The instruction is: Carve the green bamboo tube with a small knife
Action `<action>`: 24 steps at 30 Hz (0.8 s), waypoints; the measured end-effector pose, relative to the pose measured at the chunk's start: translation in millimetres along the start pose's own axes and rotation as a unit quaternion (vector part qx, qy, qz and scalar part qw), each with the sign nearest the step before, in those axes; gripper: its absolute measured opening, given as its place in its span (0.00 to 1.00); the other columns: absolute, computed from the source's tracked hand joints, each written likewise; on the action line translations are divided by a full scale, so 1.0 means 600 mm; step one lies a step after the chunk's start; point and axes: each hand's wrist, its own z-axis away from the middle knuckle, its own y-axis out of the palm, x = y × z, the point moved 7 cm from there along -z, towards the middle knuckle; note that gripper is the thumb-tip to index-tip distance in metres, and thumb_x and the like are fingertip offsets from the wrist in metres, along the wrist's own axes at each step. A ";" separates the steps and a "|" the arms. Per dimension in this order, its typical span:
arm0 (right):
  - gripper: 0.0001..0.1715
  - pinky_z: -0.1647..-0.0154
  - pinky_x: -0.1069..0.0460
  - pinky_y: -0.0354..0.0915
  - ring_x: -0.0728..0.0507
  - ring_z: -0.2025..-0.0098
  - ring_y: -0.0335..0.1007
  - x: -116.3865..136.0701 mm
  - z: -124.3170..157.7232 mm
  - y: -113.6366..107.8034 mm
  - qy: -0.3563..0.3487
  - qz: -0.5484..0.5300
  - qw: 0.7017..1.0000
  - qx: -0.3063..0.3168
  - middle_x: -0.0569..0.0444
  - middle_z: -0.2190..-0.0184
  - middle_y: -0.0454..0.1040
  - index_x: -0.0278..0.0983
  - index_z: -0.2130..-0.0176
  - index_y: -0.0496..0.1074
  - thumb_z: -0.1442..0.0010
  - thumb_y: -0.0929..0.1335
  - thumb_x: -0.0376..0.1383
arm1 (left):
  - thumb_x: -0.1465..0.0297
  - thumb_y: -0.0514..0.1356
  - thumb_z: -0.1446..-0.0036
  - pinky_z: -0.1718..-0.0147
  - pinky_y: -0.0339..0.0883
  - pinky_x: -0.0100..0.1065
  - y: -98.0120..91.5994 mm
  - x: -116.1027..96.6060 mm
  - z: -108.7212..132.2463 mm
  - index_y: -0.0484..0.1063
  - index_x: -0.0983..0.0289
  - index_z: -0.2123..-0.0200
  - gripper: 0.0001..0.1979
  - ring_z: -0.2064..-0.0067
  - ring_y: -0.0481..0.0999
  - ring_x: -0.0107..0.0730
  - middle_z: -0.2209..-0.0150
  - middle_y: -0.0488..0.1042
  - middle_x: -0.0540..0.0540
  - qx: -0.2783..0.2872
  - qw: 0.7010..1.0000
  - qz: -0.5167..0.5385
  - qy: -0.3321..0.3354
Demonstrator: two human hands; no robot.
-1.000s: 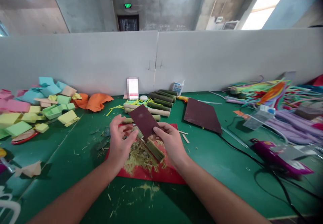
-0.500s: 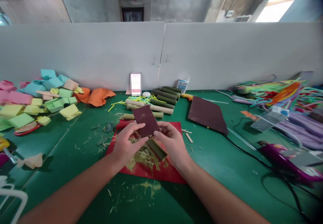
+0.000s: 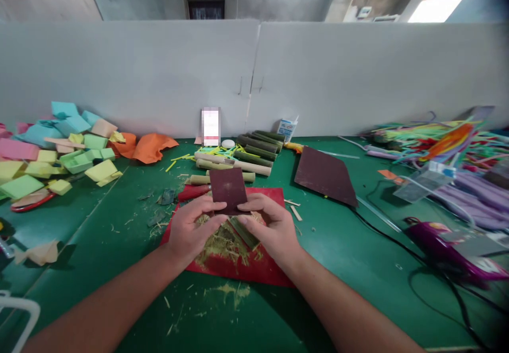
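A small dark-brown piece of sandpaper (image 3: 228,187) is held up between my two hands. My left hand (image 3: 193,226) pinches its lower left edge between thumb and fingers. On the lower right edge, my right hand (image 3: 272,226) grips it the same way. Below the hands a red sheet (image 3: 222,274) lies on the green table, strewn with pale shavings and dust (image 3: 218,247). One green bamboo piece (image 3: 243,232) rests on that sheet, partly covered by my right thumb. A red-handled tool (image 3: 193,192) lies at the sheet's back edge, its far end hidden behind the sandpaper.
Cut bamboo lengths (image 3: 258,149) lie behind the sheet, near a lit phone (image 3: 210,126). A larger brown sheet (image 3: 326,175) lies to the right. Folded coloured paper (image 3: 75,146) is piled left; a purple corded device (image 3: 449,252) and pipe-cleaner-like strips (image 3: 433,138) are right.
The sandpaper has turned from a tilt to nearly upright and square to me. Both hands still hold it, and the view has dipped slightly.
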 end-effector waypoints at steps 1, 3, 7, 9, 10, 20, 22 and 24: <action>0.05 0.60 0.48 0.66 0.44 0.63 0.71 0.000 0.002 0.000 0.002 -0.006 1.000 -0.007 0.52 0.66 0.74 0.40 0.68 0.74 0.49 0.71 0.38 | 0.66 0.62 0.47 0.60 0.69 0.32 0.001 -0.002 0.000 0.77 0.58 0.62 0.09 0.60 0.75 0.34 0.63 0.77 0.53 -0.002 1.000 0.000 -0.004; 0.05 0.63 0.49 0.65 0.45 0.65 0.70 -0.003 0.005 0.000 0.012 -0.018 1.000 -0.020 0.53 0.68 0.74 0.39 0.71 0.73 0.47 0.70 0.39 | 0.66 0.61 0.46 0.63 0.69 0.32 0.003 -0.006 0.000 0.77 0.59 0.66 0.07 0.62 0.75 0.34 0.66 0.77 0.53 -0.005 1.000 0.004 -0.020; 0.09 0.68 0.51 0.63 0.47 0.70 0.66 -0.008 0.010 0.003 0.027 -0.020 0.999 -0.042 0.55 0.74 0.70 0.39 0.74 0.70 0.47 0.70 0.40 | 0.65 0.59 0.45 0.70 0.68 0.30 0.011 -0.009 -0.001 0.74 0.62 0.77 0.11 0.67 0.75 0.32 0.72 0.75 0.52 0.005 0.997 0.036 -0.074; 0.09 0.69 0.52 0.62 0.48 0.72 0.64 -0.010 0.012 0.004 0.031 -0.022 0.998 -0.056 0.57 0.76 0.68 0.39 0.74 0.69 0.47 0.70 0.41 | 0.66 0.59 0.45 0.72 0.68 0.29 0.014 -0.009 -0.001 0.73 0.62 0.78 0.11 0.71 0.74 0.30 0.74 0.75 0.51 -0.003 0.992 0.075 -0.104; 0.09 0.69 0.52 0.62 0.49 0.72 0.64 -0.011 0.014 0.004 0.035 -0.027 0.997 -0.063 0.57 0.75 0.68 0.39 0.73 0.69 0.47 0.70 0.40 | 0.66 0.60 0.46 0.73 0.68 0.29 0.016 -0.008 0.000 0.73 0.61 0.77 0.09 0.72 0.74 0.29 0.74 0.75 0.50 -0.012 0.987 0.106 -0.121; 0.07 0.64 0.51 0.64 0.47 0.66 0.68 -0.015 0.018 0.005 0.042 -0.055 0.995 -0.072 0.55 0.69 0.72 0.39 0.69 0.69 0.48 0.70 0.39 | 0.67 0.64 0.53 0.70 0.73 0.33 0.028 0.013 0.010 0.73 0.62 0.72 0.05 0.71 0.75 0.31 0.70 0.75 0.53 -0.041 0.959 0.220 -0.176; 0.06 0.63 0.50 0.64 0.46 0.66 0.68 -0.011 0.017 0.007 0.029 -0.056 0.996 -0.063 0.55 0.68 0.71 0.39 0.70 0.69 0.47 0.70 0.38 | 0.66 0.63 0.51 0.71 0.72 0.33 0.027 0.009 0.009 0.71 0.63 0.74 0.06 0.71 0.75 0.31 0.71 0.75 0.53 -0.038 0.964 0.203 -0.167; 0.07 0.64 0.50 0.63 0.47 0.67 0.67 -0.007 0.017 0.008 0.022 -0.057 0.996 -0.058 0.55 0.69 0.71 0.39 0.72 0.68 0.46 0.70 0.37 | 0.66 0.62 0.50 0.71 0.71 0.32 0.026 0.004 0.009 0.69 0.63 0.78 0.09 0.71 0.74 0.30 0.73 0.74 0.52 -0.040 0.966 0.198 -0.160</action>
